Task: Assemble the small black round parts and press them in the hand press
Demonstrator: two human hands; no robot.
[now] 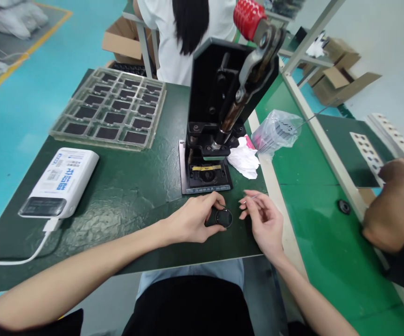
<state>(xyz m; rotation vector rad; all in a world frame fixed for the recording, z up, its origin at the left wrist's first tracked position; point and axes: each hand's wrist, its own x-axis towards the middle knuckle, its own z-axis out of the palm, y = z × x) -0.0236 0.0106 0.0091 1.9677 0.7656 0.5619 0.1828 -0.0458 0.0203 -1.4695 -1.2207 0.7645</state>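
Note:
My left hand (197, 218) is closed around a small round black part (224, 218), with thumb and fingers on its edge. A glint shows near the top of the part's flat disc face. To its right, my right hand (263, 217) pinches a thin metal pin-like tool (251, 199), apart from the black part; its far end is too fine to make out. Just beyond both hands stands a black hand press (219, 88) with a red lever grip (248, 19). A yellow strip (206, 168) lies across the press's lower fixture.
On the left are a clear plastic tray (107, 109) with dark pieces in its compartments and a white power bank (60, 182) with a cable. Crumpled white tissue (243, 158) and a bag of thin rods (279, 130) sit right of the press. Other people are ahead and at right.

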